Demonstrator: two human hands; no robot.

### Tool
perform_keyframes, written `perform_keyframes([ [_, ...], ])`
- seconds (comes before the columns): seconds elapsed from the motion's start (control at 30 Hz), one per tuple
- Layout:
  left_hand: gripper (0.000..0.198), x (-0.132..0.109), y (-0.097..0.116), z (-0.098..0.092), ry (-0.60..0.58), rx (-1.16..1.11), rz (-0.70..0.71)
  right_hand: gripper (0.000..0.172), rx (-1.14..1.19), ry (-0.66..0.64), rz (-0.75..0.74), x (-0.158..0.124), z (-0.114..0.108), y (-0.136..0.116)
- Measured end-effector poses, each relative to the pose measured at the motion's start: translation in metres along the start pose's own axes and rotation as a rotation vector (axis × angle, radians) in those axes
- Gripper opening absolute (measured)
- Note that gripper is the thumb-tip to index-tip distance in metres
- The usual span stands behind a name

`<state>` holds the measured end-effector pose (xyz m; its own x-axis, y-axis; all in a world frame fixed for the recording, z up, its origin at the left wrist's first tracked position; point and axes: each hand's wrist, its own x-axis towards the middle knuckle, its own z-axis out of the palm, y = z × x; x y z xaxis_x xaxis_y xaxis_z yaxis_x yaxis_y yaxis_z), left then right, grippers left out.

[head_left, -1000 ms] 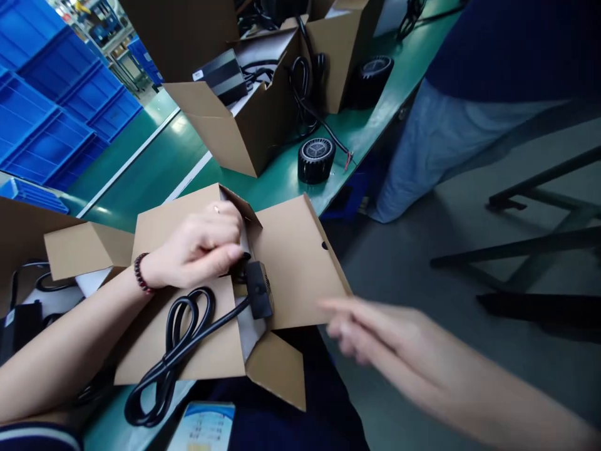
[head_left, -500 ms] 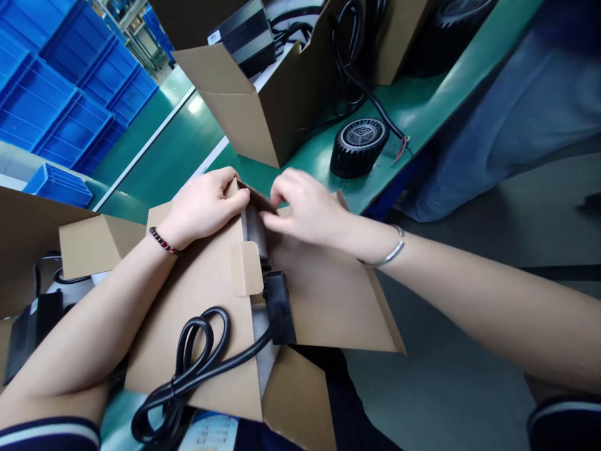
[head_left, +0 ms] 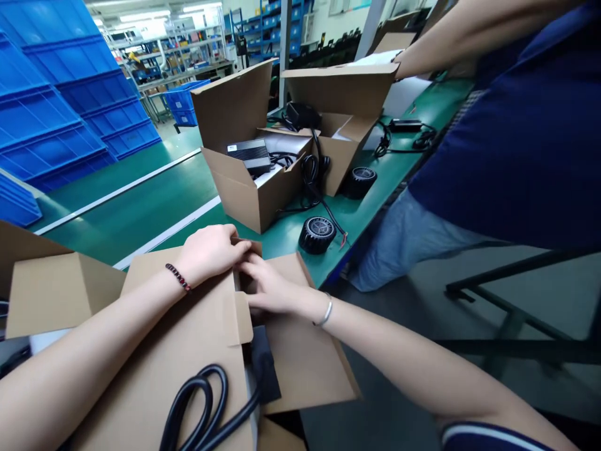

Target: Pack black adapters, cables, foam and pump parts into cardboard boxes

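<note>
A brown cardboard box [head_left: 188,338] lies tilted in front of me, its opening facing right with one large flap [head_left: 310,351] folded out. My left hand [head_left: 211,254] is closed over the box's far top edge, beside a small end flap. My right hand [head_left: 275,288] reaches to the opening with thumb and fingers apart; the fingertips are partly hidden inside. Just below it, a black rectangular adapter-like block [head_left: 265,366] sticks out of the opening. A looped black cable [head_left: 206,398] runs from that block across the box's face.
Beyond stand an open carton [head_left: 244,200] holding a black finned power unit [head_left: 251,155] and a second carton [head_left: 345,147]. Round black ribbed parts [head_left: 317,235] sit on the green table [head_left: 154,213]. Blue crates [head_left: 70,94] are stacked left. A co-worker [head_left: 511,144] stands right.
The view has tilted up, bringing more of the table and the co-worker into sight. My right hand has moved from the small end flap into the opening. My left hand still holds the edge.
</note>
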<state>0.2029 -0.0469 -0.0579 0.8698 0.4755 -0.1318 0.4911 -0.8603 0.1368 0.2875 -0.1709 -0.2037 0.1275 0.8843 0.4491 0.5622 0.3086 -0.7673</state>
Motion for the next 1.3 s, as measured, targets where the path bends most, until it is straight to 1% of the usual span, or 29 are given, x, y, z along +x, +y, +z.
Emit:
perform_keyframes([
  [0.1, 0.048, 0.004, -0.001, 0.001, 0.012, -0.011, -0.029, 0.048, -0.129, -0.035, -0.118, 0.018, 0.005, 0.004],
  [0.13, 0.047, 0.005, -0.002, 0.000, 0.010, -0.010, -0.033, 0.046, -0.195, -0.046, -0.182, 0.023, 0.009, 0.005],
  [0.2, 0.046, 0.007, -0.002, -0.001, 0.001, -0.012, -0.034, 0.034, -0.290, -0.096, -0.315, 0.032, 0.019, 0.008],
  [0.23, 0.046, 0.008, -0.001, -0.002, -0.001, -0.015, -0.034, 0.026, -0.299, -0.130, -0.363, 0.037, 0.024, 0.009],
  [0.3, 0.045, 0.011, 0.000, -0.003, -0.002, -0.017, -0.048, 0.014, -0.242, -0.191, -0.408, 0.047, 0.031, 0.011],
  [0.37, 0.044, 0.013, 0.000, -0.004, 0.000, -0.019, -0.074, 0.009, -0.192, -0.212, -0.424, 0.054, 0.032, 0.011],
  [0.47, 0.045, 0.015, 0.000, -0.003, 0.011, -0.027, -0.110, 0.009, -0.179, -0.218, -0.437, 0.055, 0.019, 0.007],
  [0.6, 0.051, 0.013, -0.002, -0.002, 0.031, -0.018, -0.123, 0.017, -0.299, -0.221, -0.471, 0.038, -0.010, 0.002],
  [0.77, 0.062, 0.012, -0.002, 0.000, 0.041, -0.025, -0.118, 0.016, -0.303, -0.164, -0.440, 0.011, -0.039, 0.000],
  [0.9, 0.067, 0.011, -0.003, 0.001, 0.061, -0.031, -0.122, 0.027, -0.301, -0.107, -0.478, 0.000, -0.053, -0.008],
  [1.07, 0.066, 0.009, -0.004, 0.002, 0.067, -0.036, -0.108, 0.027, -0.330, -0.127, -0.404, -0.013, -0.070, -0.018],
  [1.17, 0.067, 0.010, -0.003, 0.003, 0.053, -0.043, -0.117, 0.018, -0.324, -0.124, -0.366, -0.025, -0.083, -0.022],
  [1.23, 0.067, 0.010, -0.004, 0.004, 0.048, -0.046, -0.116, 0.012, -0.272, -0.114, -0.299, -0.034, -0.090, -0.022],
  [1.3, 0.067, 0.010, -0.007, 0.004, 0.049, -0.054, -0.100, 0.017, -0.214, -0.115, -0.197, -0.044, -0.093, -0.019],
])
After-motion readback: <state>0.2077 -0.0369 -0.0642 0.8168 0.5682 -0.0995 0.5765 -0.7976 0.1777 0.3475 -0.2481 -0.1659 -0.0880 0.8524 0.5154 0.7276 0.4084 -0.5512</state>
